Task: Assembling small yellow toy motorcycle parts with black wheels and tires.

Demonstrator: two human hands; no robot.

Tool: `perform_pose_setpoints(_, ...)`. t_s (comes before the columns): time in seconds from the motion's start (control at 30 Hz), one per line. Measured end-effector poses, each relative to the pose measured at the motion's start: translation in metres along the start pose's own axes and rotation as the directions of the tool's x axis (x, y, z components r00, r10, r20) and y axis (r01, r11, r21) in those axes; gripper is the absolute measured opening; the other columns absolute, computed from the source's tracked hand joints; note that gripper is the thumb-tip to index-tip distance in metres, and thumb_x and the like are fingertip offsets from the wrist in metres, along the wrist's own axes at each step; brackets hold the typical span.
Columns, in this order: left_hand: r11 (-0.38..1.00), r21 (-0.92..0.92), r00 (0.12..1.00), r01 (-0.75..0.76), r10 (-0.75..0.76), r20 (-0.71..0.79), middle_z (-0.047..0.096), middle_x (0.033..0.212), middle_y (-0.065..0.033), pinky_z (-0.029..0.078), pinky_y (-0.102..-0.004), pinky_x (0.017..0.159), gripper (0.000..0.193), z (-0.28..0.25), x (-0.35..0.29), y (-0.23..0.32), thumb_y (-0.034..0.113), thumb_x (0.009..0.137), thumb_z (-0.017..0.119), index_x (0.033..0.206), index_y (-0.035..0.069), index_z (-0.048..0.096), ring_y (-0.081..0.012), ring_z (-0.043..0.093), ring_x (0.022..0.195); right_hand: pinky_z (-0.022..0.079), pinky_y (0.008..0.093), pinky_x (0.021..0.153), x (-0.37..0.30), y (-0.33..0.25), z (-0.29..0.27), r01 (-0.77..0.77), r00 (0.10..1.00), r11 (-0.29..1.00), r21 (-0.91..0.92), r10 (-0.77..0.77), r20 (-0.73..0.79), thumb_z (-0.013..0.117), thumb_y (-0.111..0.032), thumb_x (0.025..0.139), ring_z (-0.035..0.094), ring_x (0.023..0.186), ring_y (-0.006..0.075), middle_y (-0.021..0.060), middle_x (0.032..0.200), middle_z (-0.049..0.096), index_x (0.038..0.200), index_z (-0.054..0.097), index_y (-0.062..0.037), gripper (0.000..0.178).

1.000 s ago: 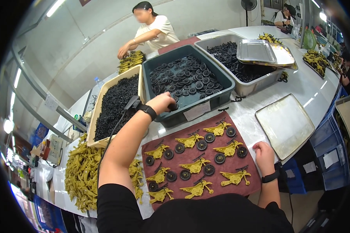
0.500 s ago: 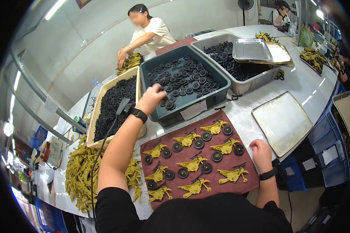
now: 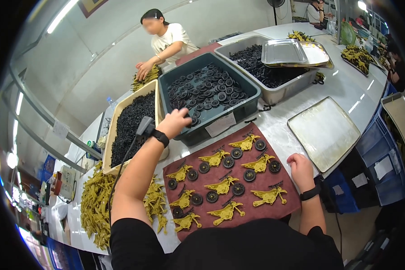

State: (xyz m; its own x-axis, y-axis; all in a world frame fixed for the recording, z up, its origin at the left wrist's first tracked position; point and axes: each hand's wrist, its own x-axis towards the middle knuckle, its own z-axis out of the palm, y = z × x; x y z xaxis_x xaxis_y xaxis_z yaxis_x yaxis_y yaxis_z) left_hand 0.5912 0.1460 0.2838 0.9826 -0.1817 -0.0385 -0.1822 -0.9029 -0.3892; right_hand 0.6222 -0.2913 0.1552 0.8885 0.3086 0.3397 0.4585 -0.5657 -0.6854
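Note:
My left hand [image 3: 174, 123] is over the near left corner of a dark green bin [image 3: 192, 137], its fingers curled downward. Whatever they grip is hidden, though something dark shows by the fingertips. Inside the bin lie many small black toy wheels [image 3: 221, 96]. My right hand [image 3: 301, 171] rests closed at the right edge of a maroon cloth [image 3: 252, 220]; its palm is out of sight. On the cloth, yellow toy motorbike bodies [image 3: 222, 185] with black handlebars lie in rows. Most have black wheels beside or against them; those in the nearest row and one at right show none.
Left of the green bin stands a cream bin [image 3: 117, 165] of small black parts, with a heap of yellow bodies [image 3: 98, 204] nearer me. Behind right is a grey bin [image 3: 279, 95] with metal trays [image 3: 283, 52] on it. A bare tray [image 3: 324, 135] lies right. A co-worker [image 3: 168, 40] handles yellow parts across the table.
My left hand has drawn back from the wheels toward the green bin's near rim. My right hand stays by the cloth's edge. The view has shifted slightly.

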Motion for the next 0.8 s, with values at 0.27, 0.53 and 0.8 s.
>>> perform_pose_setpoints(0.27,0.972,-0.234,0.878,0.004,-0.116,-0.465,0.052,0.107,-0.0112,0.048,-0.0367,0.078,0.025,-0.002,0.000,-0.010,0.003,0.076,0.058,0.098,0.013,0.061,-0.0307,0.054,0.096,0.046,0.0411,0.064,0.000,0.002,0.002,0.014,1.000,1.000,0.002,-0.014,-0.007,0.051,-0.002,0.078,0.059,0.074,0.0333,0.0139,0.077,0.060,0.078,0.060,-0.0054,0.010)
perform_pose_setpoints(0.53,0.990,0.143,0.991,-0.014,0.033,-0.130,0.050,0.109,-0.0075,0.048,-0.0398,0.070,0.022,0.002,-0.007,-0.004,0.007,0.076,0.056,0.095,0.016,0.060,-0.0280,0.055,0.093,0.046,0.0415,0.064,0.000,0.003,0.004,0.001,1.000,1.000,-0.002,-0.001,0.000,0.050,-0.003,0.078,0.059,0.075,0.0337,0.0144,0.078,0.060,0.078,0.060,-0.0053,0.010)
perform_pose_setpoints(0.8,0.998,-0.031,0.879,0.051,-0.060,-0.473,0.053,0.110,-0.0086,0.048,-0.0385,0.074,0.021,0.002,-0.011,-0.013,0.006,0.076,0.055,0.095,0.014,0.060,-0.0293,0.056,0.089,0.047,0.0402,0.065,-0.001,0.002,0.002,0.018,0.999,1.000,0.025,-0.017,-0.043,0.050,-0.002,0.080,0.059,0.076,0.0337,0.0153,0.080,0.060,0.083,0.061,-0.0043,0.011)
